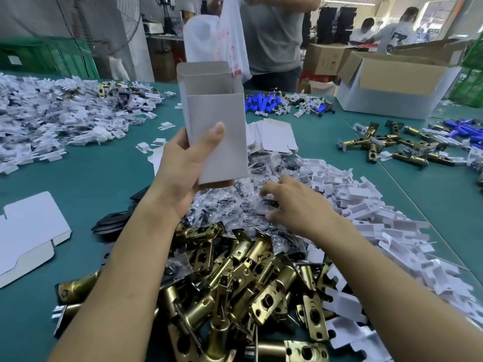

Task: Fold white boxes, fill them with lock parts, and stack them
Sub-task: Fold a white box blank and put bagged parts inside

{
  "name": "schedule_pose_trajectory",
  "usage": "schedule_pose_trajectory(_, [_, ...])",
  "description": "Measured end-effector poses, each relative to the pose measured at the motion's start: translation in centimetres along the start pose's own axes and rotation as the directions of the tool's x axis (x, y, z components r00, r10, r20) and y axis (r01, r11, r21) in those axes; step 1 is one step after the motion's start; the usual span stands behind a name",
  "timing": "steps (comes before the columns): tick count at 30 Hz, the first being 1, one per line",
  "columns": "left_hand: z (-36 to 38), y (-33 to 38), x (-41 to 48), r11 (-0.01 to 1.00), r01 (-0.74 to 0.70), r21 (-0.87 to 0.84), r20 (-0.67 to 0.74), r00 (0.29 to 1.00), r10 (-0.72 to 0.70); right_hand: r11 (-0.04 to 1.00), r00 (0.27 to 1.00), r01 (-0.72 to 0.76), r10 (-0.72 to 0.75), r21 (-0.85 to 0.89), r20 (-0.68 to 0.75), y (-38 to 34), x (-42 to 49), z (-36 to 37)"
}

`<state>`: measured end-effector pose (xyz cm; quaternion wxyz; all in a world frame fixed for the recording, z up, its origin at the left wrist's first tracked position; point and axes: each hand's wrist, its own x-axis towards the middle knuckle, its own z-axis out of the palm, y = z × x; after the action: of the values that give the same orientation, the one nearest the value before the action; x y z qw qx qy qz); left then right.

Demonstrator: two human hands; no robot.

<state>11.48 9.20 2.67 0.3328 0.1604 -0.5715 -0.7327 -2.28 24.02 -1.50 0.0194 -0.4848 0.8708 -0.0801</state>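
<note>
While your left hand point(183, 163) grips the open-topped white cardboard box point(217, 126) upright above the teal bench point(91, 173), your right hand point(295, 202) curls onto clear bags of black parts point(235, 205); whether it holds one cannot be told.

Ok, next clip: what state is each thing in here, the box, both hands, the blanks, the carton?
white box: erected, upright, top flap open, held off the table.
left hand: grips the white box, thumb on its front.
right hand: fingers curled into the bagged parts; grasp unclear.
flat box blanks: unfolded, lying on the table.
large carton: flaps open.
brass latches: loose in a heap.
</note>
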Motion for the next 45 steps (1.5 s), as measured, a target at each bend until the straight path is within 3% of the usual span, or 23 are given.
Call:
schedule_pose_trajectory(5, [-0.3,-0.1,-0.1,0.983,0.181,0.026,0.123,0.976,-0.183,0.997,0.992,0.021,-0.012,0.069,-0.128,1.1,-0.5,-0.2])
schedule_pose_trajectory(9, [-0.1,-0.3,-0.1,0.967,0.247,0.062,0.123,0.96,-0.253,0.929,0.963,0.01,0.091,0.371,-0.253,1.5,-1.2,-2.9])
schedule_pose_trajectory(12, [0.2,-0.9,-0.1,0.955,0.224,0.195,0.126,0.96,-0.25,0.818,0.86,0.169,0.15,0.55,-0.487,0.8,-2.0,-6.5])
schedule_pose_trajectory(15, [0.4,-1.6,-0.1,0.947,0.188,0.26,0.16,0.959,-0.234,0.688,0.743,0.409,0.131,0.6,-0.657,-0.4,-2.5,-9.5])
schedule_pose_trajectory(18, [0.5,-1.9,-0.1,0.946,0.137,0.292,0.245,0.946,-0.213,0.736,0.663,0.481,0.051,0.476,-0.747,-1.7,-2.7,-10.8])
schedule_pose_trajectory(22, [0.6,-1.9,-0.3,0.949,0.071,0.308,0.328,0.928,-0.176,0.89,0.747,0.298,0.007,0.344,-0.665,-2.4,-2.5,-10.3])
schedule_pose_trajectory(25, [0.8,-1.7,-0.6,0.953,0.04,0.301,0.364,0.919,-0.154,0.928,0.798,0.237,-0.017,0.288,-0.602,-2.1,-2.4,-9.7])
schedule_pose_trajectory(30, [0.8,-1.6,-0.6,0.96,0.027,0.28,0.375,0.917,-0.136,0.868,0.789,0.325,-0.03,0.376,-0.614,-2.3,-2.5,-9.7])
schedule_pose_trajectory(36, [0.8,-1.5,-0.6,0.959,0.014,0.284,0.4,0.907,-0.132,0.804,0.708,0.377,0.07,0.46,-0.703,-2.4,-2.0,-9.5])
schedule_pose_trajectory(38, [0.7,-1.5,-0.6,0.956,0.006,0.294,0.41,0.902,-0.132,0.809,0.705,0.38,0.06,0.448,-0.706,-2.4,-2.1,-9.3])
schedule_pose_trajectory(42, [0.8,-1.8,-0.7,0.953,0.001,0.303,0.43,0.892,-0.137,0.857,0.774,0.331,-0.008,0.394,-0.633,-2.0,-2.4,-9.4])
schedule_pose_trajectory(45, [0.8,-1.7,-0.6,0.964,0.002,0.264,0.414,0.903,-0.115,0.904,0.761,0.284,-0.01,0.32,-0.648,-1.4,-2.6,-9.7])
